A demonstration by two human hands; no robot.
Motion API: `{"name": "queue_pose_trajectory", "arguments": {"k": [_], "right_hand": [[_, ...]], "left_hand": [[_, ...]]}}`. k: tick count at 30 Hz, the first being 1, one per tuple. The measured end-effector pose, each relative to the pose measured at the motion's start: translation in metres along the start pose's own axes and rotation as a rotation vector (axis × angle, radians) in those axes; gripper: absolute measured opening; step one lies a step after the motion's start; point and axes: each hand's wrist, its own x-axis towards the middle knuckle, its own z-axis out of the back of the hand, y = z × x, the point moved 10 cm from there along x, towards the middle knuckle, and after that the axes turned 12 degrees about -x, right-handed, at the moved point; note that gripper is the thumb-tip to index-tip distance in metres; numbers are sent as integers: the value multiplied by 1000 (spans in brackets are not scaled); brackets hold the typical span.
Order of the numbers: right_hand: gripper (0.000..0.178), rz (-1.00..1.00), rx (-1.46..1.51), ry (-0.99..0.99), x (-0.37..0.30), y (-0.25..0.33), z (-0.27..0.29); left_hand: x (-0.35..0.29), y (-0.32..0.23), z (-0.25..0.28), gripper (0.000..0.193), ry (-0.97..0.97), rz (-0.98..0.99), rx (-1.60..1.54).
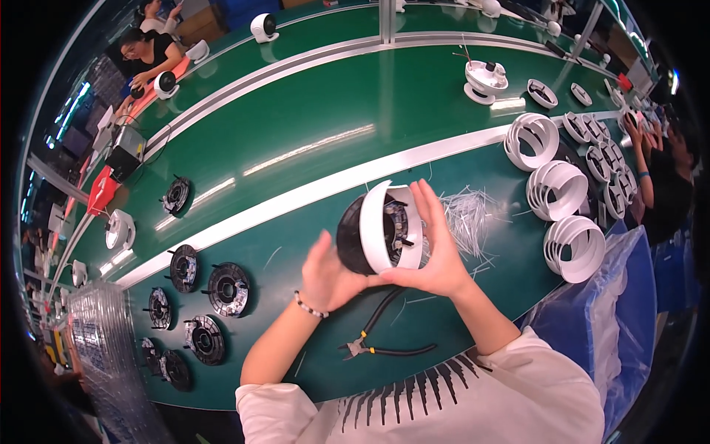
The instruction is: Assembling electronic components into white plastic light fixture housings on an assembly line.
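Note:
In front of my chest I hold a white plastic ring (375,231) tilted on its side, with a round black part (350,238) set against its left side. Circuit boards and black posts show inside the ring's opening. My right hand (441,259) grips the ring from the right, fingers stretched up along its rim and thumb below. Cupped under the black part's lower left is my left hand (330,272), thumb raised; its other fingers are partly hidden. Below both hands, a pair of black-handled cutters (359,346) lies with its jaws apart on the green table (285,333).
Several black round parts (228,289) lie at left, near clear plastic trays (111,362). White cable ties (470,222) are heaped right of my hands. White rings (556,191) stand in stacks farther right, beside a plastic-lined blue bin (629,311). A conveyor (296,111) runs beyond; other people sit around.

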Motion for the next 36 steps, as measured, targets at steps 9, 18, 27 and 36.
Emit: {"name": "queue_pose_trajectory", "arguments": {"k": [9, 18, 27, 36], "right_hand": [[117, 47, -242, 69, -1, 10, -16], [117, 205, -485, 31, 1, 40, -26], [109, 205, -475, 33, 1, 43, -30], [106, 322, -675, 168, 0, 64, -32]], "left_hand": [[3, -15, 37, 58, -297, -179, -85], [3, -21, 20, 54, -58, -138, -230], [1, -22, 26, 50, -196, -240, -144], [-2, -3, 16, 84, -148, -81, -128]]}}
